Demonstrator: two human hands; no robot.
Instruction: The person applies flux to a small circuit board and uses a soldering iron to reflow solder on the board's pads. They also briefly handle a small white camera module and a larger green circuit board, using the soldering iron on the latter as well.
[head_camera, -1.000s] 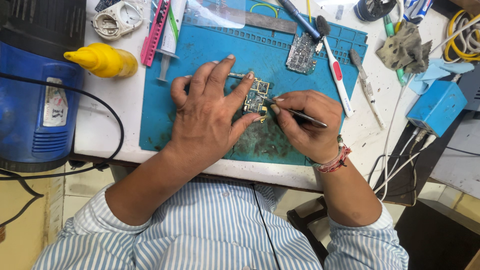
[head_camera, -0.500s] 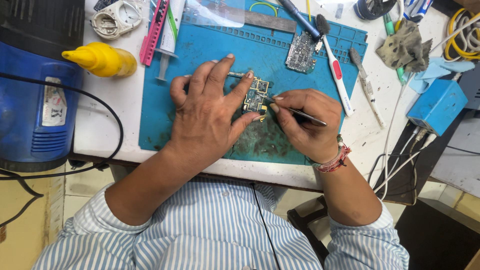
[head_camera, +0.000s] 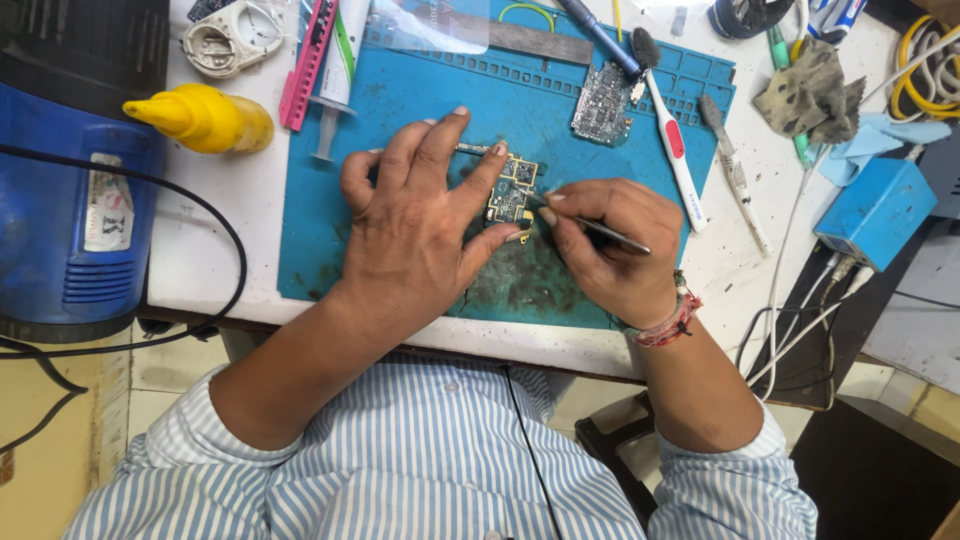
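- Left hand (head_camera: 420, 235) lies flat, palm down, on the blue mat (head_camera: 330, 220), fingers spread; its forefinger and thumb pinch the small circuit board (head_camera: 510, 195) from either side and pin it to the mat.
- Right hand (head_camera: 610, 250) is closed in a pen grip round thin tweezers (head_camera: 600, 232), whose shaft runs back over the knuckles toward the right.
- Tweezer tip meets the board's right edge, so the board lies just left of the right hand and just right of the left palm, squarely between the two.
- Board's long axis runs away from the person, slightly tilted; the tweezers come at it nearly crosswise, from the right.
- Both hands touch or nearly touch the board; the left one steadies it, the right one carries the tool.
- A second, larger board (head_camera: 603, 103) rests farther back on the mat, well apart from the hands.
- A white and red brush (head_camera: 672, 140) lies beside that board, pointing toward the person.
- Off the mat on the table (head_camera: 215, 250), to the left, lie a yellow bottle (head_camera: 205, 118) and a syringe (head_camera: 335, 80).
- A grey rag (head_camera: 810, 90) and a blue box (head_camera: 875, 212) sit to the right.
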